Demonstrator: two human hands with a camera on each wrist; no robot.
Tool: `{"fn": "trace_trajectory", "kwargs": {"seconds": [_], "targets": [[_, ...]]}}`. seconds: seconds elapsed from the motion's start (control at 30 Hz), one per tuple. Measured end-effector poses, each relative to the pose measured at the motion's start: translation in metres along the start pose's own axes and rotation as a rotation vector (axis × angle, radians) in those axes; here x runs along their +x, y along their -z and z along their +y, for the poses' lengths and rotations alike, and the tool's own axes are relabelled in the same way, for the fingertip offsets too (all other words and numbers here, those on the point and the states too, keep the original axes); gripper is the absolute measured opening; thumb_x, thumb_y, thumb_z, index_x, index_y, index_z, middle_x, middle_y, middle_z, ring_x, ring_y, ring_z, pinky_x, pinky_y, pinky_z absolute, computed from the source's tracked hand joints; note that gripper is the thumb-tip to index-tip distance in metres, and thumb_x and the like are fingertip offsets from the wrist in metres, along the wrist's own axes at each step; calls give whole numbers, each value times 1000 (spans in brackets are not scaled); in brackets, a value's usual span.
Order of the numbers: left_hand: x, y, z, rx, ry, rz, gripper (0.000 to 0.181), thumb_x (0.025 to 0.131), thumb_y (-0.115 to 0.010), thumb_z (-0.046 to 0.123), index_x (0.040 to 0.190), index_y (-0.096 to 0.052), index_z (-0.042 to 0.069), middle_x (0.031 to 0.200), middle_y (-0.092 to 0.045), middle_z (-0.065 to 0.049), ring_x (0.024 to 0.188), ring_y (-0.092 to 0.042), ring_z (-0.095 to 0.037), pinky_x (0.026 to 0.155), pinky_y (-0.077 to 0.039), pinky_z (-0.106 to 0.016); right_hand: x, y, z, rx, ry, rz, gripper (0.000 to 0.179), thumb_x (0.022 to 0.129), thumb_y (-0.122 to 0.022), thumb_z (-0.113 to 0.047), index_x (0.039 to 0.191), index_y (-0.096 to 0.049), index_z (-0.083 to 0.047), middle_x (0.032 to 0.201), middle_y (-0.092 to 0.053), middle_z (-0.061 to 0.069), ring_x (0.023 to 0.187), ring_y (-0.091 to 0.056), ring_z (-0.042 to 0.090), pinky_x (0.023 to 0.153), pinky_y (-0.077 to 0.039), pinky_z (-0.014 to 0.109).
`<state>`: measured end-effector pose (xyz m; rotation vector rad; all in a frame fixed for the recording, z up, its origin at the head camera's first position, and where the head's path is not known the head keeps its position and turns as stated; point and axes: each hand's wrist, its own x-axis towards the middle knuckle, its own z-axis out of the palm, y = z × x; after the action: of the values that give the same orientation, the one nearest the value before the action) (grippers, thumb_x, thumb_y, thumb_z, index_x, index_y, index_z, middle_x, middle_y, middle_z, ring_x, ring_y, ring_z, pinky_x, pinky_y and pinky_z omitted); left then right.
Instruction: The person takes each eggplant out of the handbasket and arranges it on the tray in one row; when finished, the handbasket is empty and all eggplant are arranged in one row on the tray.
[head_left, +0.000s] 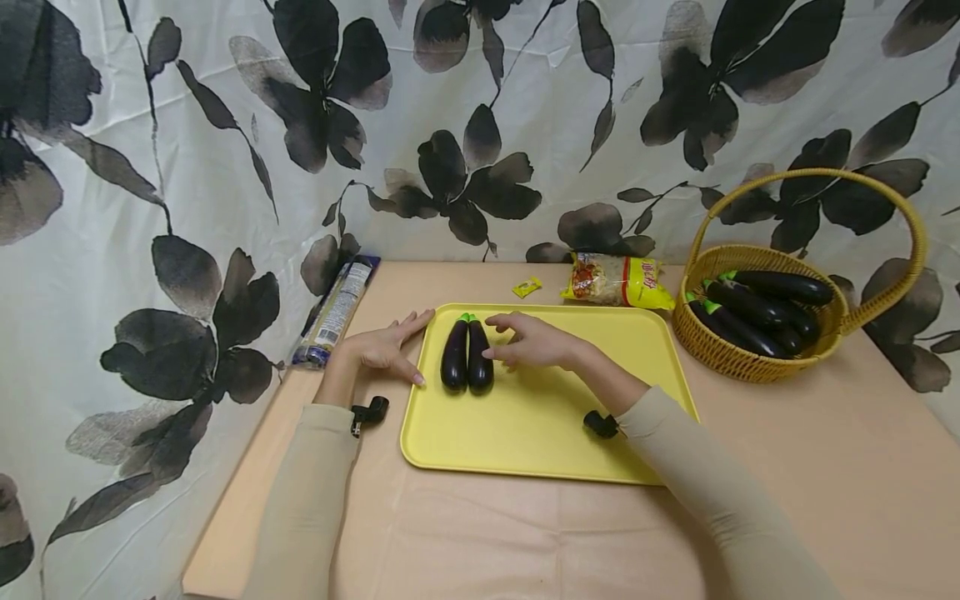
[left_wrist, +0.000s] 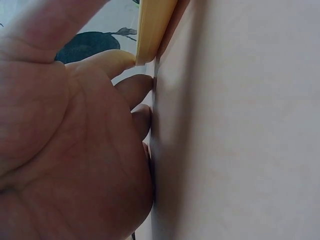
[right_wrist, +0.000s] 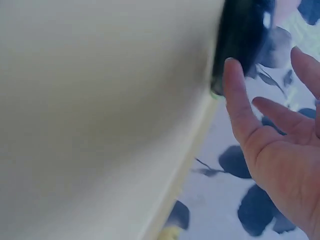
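Two dark eggplants with green stem ends lie side by side on the left part of a yellow tray (head_left: 570, 417): a left eggplant (head_left: 453, 357) and a right eggplant (head_left: 480, 358). My right hand (head_left: 536, 342) is just right of the pair, its thumb close to the right eggplant; in the right wrist view the fingers are spread beside that eggplant (right_wrist: 242, 42) and grip nothing. At the tray's left edge rests my left hand (head_left: 382, 346), fingers extended and thumb at the rim. The left wrist view shows its open palm (left_wrist: 85, 145) beside the tray edge (left_wrist: 155, 30).
A wicker basket (head_left: 738, 367) with a tall handle holds several eggplants at the right. Behind the tray lie a yellow and red food packet (head_left: 618, 281) and a small yellow wrapper (head_left: 527, 287). A long blue-ended package (head_left: 335, 312) lies at the table's left edge.
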<state>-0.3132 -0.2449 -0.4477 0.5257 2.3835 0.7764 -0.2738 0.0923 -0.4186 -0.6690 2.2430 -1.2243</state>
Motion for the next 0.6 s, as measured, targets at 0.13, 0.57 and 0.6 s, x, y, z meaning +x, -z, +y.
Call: {"fn": "trace_trajectory", "kwargs": {"seconds": [0.13,0.57,0.6], "targets": [[1,0,-1,10,2,4,143,64,-98,49,169,-2,35,176,12,-11,159,15,-47,124,6,-71,-21,16,-9,-131,90,81,68,101,-69,-36,159,-43,-14,160,-42,16,116,-67,28,99,-56,47],[2,2,0,22,9,-1,142,63,-98,52,168,-2,38,176,11,-9,160,14,-44,126,4,-67,-100,74,-22,-212,217,381,56,103,-68,-24,155,-50,-15,146,-51,11,124,-61,32,103,-53,53],[2,2,0,20,8,-3,143,63,-98,52,168,-2,37,176,11,-9,159,14,-45,126,5,-68,-105,77,-20,-208,219,400,55,103,-67,-23,155,-51,-16,145,-52,10,125,-61,32,103,-53,51]]}}
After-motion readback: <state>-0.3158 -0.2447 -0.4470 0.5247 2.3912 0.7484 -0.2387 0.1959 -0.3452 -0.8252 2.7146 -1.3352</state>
